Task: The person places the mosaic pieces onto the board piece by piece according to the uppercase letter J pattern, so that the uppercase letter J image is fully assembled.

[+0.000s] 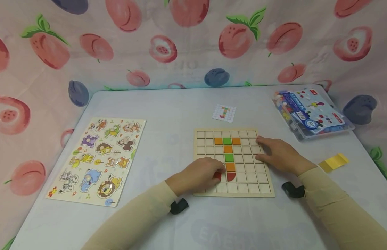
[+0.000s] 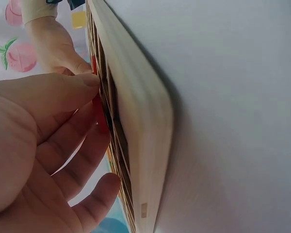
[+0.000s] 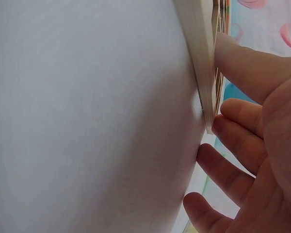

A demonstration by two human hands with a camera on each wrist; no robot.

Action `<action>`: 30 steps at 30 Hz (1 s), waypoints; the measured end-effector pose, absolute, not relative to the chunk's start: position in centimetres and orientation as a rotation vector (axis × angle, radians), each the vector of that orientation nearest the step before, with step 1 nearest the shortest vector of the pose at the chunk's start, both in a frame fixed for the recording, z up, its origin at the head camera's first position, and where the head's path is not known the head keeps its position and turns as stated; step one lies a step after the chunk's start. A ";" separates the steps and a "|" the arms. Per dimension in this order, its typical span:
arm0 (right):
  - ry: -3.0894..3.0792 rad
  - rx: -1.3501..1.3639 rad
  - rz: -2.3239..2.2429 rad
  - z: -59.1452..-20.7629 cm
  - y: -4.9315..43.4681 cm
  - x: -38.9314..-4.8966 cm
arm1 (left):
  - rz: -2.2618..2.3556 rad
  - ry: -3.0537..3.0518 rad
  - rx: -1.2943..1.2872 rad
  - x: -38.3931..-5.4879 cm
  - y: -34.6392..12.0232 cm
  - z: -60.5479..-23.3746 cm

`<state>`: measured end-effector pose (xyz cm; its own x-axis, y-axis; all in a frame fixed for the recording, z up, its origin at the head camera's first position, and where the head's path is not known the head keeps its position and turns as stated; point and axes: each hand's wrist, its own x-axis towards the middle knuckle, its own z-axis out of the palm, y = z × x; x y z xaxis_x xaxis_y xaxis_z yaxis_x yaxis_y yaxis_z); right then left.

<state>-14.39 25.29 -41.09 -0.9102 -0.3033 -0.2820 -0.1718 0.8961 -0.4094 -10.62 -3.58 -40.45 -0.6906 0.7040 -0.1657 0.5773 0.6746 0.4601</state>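
Note:
A square wooden grid board (image 1: 249, 189) lies on the table, holding orange, green and red pieces in a T-like column. My left hand (image 1: 201, 175) reaches over its lower left part, thumb and fingers pinching a red piece (image 2: 101, 116) at a grid cell, partly hidden by the fingers. Right beside it sits a red quarter-round piece (image 1: 231, 176), below an orange square (image 1: 230, 167). At the board's upper right edge, my right hand (image 1: 281, 154) rests its thumb and fingertips against the frame, fingers loosely extended and gripping no piece.
Behind the board lies a small pattern card (image 1: 224, 113) printed with a similar coloured figure. An animal puzzle board (image 1: 101, 161) is at the left. A clear plastic box (image 1: 312, 111) stands back right, with a yellow paper strip (image 1: 334, 162) nearer the right forearm.

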 end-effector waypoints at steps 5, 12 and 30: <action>2.725 -0.371 -0.549 -41.0 25.3 -14.4 | 0.551 2.562 1.018 -10.5 -3.5 -40.4; 2.724 -0.381 -0.557 -41.1 25.4 -14.3 | 0.556 2.573 1.065 -10.6 -3.9 -40.3; 2.723 -0.392 -0.553 -41.1 25.4 -14.4 | 0.558 2.599 1.060 -11.0 -3.7 -40.5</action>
